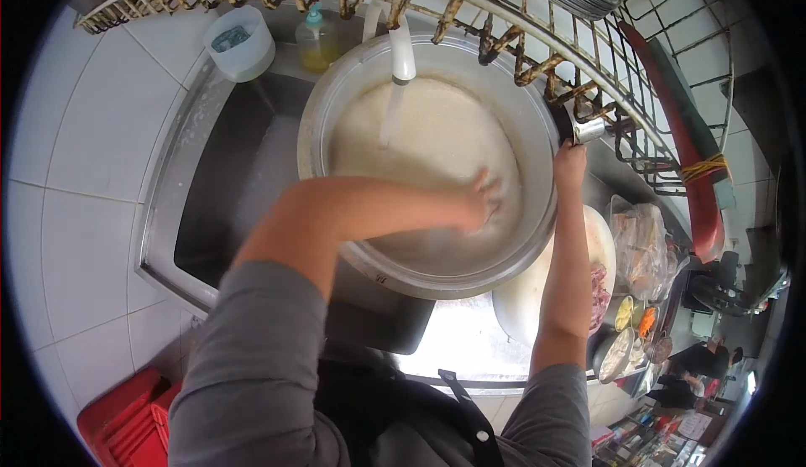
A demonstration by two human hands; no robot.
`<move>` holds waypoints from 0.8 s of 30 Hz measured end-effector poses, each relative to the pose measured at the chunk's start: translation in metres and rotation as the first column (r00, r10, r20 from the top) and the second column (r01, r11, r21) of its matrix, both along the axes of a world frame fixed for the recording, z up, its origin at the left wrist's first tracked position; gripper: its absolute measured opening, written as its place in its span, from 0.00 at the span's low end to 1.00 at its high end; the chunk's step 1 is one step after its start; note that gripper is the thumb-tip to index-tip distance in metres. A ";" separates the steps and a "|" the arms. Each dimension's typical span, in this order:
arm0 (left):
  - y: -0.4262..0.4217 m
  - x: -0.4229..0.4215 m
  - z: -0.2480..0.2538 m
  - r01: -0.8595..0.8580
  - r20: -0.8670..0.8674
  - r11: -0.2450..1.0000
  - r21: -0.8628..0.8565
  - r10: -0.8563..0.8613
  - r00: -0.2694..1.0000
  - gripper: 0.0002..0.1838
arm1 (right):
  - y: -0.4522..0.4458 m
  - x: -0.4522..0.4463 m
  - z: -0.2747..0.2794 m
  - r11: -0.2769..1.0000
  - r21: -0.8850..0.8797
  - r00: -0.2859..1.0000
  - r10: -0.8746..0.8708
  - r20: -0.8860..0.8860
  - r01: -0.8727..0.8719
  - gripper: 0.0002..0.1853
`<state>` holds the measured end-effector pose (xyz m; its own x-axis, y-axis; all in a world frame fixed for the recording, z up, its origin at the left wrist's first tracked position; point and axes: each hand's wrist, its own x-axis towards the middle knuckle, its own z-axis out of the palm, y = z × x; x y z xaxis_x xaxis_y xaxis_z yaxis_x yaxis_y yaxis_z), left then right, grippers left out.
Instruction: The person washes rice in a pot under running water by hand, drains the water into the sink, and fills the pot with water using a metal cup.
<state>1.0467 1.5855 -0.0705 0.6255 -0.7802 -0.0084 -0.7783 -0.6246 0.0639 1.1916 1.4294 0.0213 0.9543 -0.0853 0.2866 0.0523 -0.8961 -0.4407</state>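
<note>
**Grey stainless-steel sink counter (457, 337) and its load**

The counter, sunk on the left into a dark well, bears 1 large round silver metal basin (457, 285) near its middle. At its back stand 1 translucent white plastic tub (242, 62) and 1 clear, teal-topped bottle of yellow liquid (316, 50). To the right lies 1 rounded white board (514, 306), with pinkish-red meat (599, 295) at its right side.

A round silver metal bowl (470, 286) sits over the boxy grey metal sink (222, 165), under a curved white tap (403, 56). Farther back, left of a clear plastic bottle (317, 53), is a round white tub (251, 62).
</note>
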 end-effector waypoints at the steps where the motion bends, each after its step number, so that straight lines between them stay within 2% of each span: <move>1: 0.012 -0.021 -0.004 0.123 0.015 0.990 0.065 -0.124 0.992 0.30 | 0.001 -0.001 0.001 1.000 0.001 1.000 0.003 -0.002 -0.003 0.19; 2: 0.028 -0.038 -0.009 0.243 0.021 0.961 0.130 -0.248 0.969 0.31 | 0.002 -0.003 0.003 1.000 0.016 1.000 0.010 0.000 -0.010 0.19; 4: 0.074 -0.054 -0.025 0.372 -0.055 0.926 0.068 -0.369 0.928 0.27 | 0.003 -0.004 0.006 0.999 0.032 1.000 0.019 0.002 -0.019 0.20; 6: 0.122 -0.060 0.011 0.353 -0.128 0.895 0.272 -0.330 0.935 0.25 | 0.002 -0.005 0.004 1.000 0.014 1.000 0.022 0.009 -0.022 0.21; 7: 0.152 -0.052 -0.026 0.240 -0.229 0.969 0.056 -0.221 0.948 0.26 | 0.002 -0.005 0.004 1.000 0.016 1.000 0.023 0.008 -0.023 0.21; 8: 0.174 -0.038 -0.063 0.086 -0.347 0.985 -0.147 -0.132 0.928 0.27 | 0.003 -0.006 0.004 0.999 0.021 0.999 0.027 0.022 -0.027 0.21; 9: 0.176 -0.026 -0.049 -0.052 -0.463 0.991 0.123 0.103 0.880 0.30 | 0.003 -0.006 0.004 0.999 0.023 0.999 0.031 0.036 -0.032 0.21; 10: 0.179 -0.014 -0.040 -0.149 -0.504 0.905 0.398 0.352 0.789 0.34 | 0.003 -0.005 0.003 0.999 0.025 0.999 0.032 0.035 -0.033 0.21; 11: 0.187 -0.004 -0.033 -0.150 -0.504 0.905 0.399 0.353 0.788 0.34 | 0.003 -0.004 0.002 0.999 0.032 0.999 0.028 0.037 -0.029 0.21; 15: 0.188 0.053 -0.009 -0.061 -0.281 0.857 0.512 0.235 0.930 0.36 | 0.002 -0.003 0.000 0.999 0.009 0.997 0.037 0.072 -0.038 0.22; 16: 0.173 0.093 -0.041 -0.059 -0.234 0.766 0.641 0.267 0.935 0.33 | 0.003 -0.004 0.002 0.999 0.008 0.997 0.033 0.074 -0.034 0.22; 17: 0.161 0.107 -0.039 -0.285 -0.243 0.782 0.554 0.480 0.843 0.29 | 0.003 -0.004 0.004 0.999 0.007 0.999 0.044 0.014 -0.044 0.22; 18: 0.149 0.120 -0.036 -0.510 -0.275 0.747 0.426 0.644 0.714 0.25 | 0.002 -0.004 0.004 0.999 0.009 0.998 0.052 -0.047 -0.052 0.23; 19: 0.143 0.118 -0.002 -0.874 -0.506 0.478 0.086 0.777 0.375 0.21 | 0.001 -0.004 0.003 0.997 -0.014 0.997 0.074 -0.036 -0.075 0.23; 21: 0.112 0.157 -0.028 -0.911 -0.342 0.350 -0.219 0.847 0.408 0.14 | 0.001 -0.004 0.004 0.998 -0.015 0.998 0.054 -0.045 -0.055 0.22; 23: 0.074 0.179 -0.018 -0.885 -0.424 0.298 -0.357 0.792 0.438 0.13 | 0.006 -0.009 0.007 0.999 -0.015 0.998 0.034 -0.056 -0.035 0.22; 24: 0.056 0.178 0.004 -0.826 -0.348 0.469 -0.313 0.753 0.559 0.13 | 0.009 -0.011 0.011 0.999 -0.027 0.998 0.024 -0.062 -0.026 0.22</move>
